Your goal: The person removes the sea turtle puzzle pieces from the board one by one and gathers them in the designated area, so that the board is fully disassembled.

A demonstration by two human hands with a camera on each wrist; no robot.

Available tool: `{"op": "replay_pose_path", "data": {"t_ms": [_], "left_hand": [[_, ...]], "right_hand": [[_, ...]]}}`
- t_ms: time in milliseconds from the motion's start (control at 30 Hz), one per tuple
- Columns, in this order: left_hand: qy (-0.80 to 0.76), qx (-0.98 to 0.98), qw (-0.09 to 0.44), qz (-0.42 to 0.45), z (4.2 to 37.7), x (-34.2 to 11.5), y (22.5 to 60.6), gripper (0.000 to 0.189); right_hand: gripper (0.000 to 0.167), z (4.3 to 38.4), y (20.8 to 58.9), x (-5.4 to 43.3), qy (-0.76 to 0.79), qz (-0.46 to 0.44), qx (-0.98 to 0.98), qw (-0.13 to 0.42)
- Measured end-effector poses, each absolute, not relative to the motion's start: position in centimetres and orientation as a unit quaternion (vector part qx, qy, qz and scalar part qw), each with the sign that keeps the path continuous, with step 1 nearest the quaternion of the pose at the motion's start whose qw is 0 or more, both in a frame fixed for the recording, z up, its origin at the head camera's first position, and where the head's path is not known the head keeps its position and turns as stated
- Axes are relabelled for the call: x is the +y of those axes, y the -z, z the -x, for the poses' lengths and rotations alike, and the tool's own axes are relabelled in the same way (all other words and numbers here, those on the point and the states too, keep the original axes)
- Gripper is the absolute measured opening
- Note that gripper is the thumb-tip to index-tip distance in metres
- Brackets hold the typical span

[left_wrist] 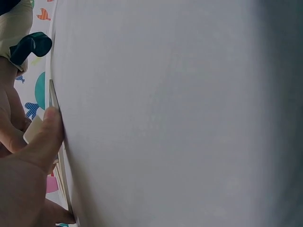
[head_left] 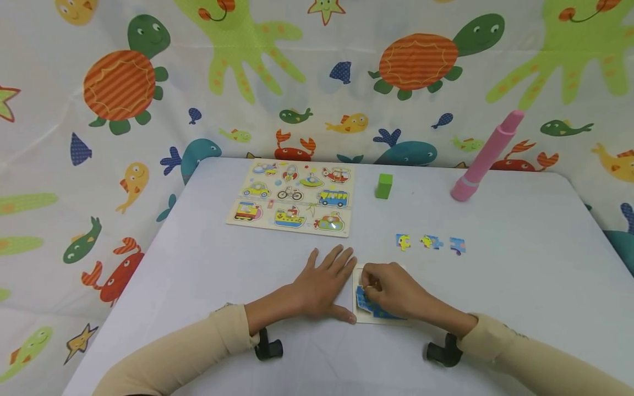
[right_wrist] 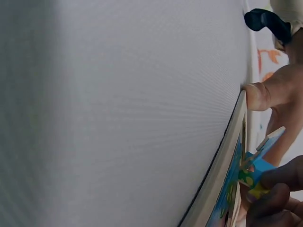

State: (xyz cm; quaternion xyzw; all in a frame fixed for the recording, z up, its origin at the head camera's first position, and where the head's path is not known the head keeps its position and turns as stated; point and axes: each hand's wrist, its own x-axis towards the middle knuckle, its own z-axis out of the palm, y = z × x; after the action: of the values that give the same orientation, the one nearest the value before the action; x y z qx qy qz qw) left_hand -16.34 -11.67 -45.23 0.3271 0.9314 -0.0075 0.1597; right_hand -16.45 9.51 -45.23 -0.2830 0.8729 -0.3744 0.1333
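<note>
A small jigsaw puzzle tray point(head_left: 366, 320) with a pale wooden rim lies on the table. Blue jigsaw pieces point(head_left: 364, 302) cover part of its inside; the right hand hides the rest. My left hand point(head_left: 322, 286) rests with fingers spread at the tray's left side, its thumb touching the near left corner. Over the tray, my right hand point(head_left: 396, 287) pinches a blue and yellow jigsaw piece point(right_wrist: 259, 168) between thumb and fingers. In the right wrist view, a light blue piece point(right_wrist: 272, 139) stands tilted up beside it. The left wrist view shows the left thumb point(left_wrist: 51, 130) against the tray edge.
Three loose jigsaw pieces, one yellow and blue point(head_left: 403, 242), lie beyond the tray to the right. Farther back are a wooden vehicle peg puzzle point(head_left: 297, 223), a green block point(head_left: 383, 186) and a pink cylinder-shaped object point(head_left: 487, 157). A patterned cloth point(head_left: 317, 93) hangs behind the table.
</note>
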Motion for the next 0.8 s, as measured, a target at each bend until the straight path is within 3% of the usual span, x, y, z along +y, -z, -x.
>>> {"op": "replay_pose_path", "data": {"t_ms": [433, 800], "left_hand": [[0.005, 0.932, 0.163, -0.324, 16.4, -11.7, 45.3, 0.117], [0.005, 0.932, 0.165, -0.323, 16.4, -11.6, 45.3, 0.117]], "right_hand": [[0.029, 15.3, 44.8, 9.0, 0.251, 0.329, 0.91, 0.021], [0.024, 16.1, 44.9, 9.2, 0.357, 0.266, 0.889, 0.105]]}}
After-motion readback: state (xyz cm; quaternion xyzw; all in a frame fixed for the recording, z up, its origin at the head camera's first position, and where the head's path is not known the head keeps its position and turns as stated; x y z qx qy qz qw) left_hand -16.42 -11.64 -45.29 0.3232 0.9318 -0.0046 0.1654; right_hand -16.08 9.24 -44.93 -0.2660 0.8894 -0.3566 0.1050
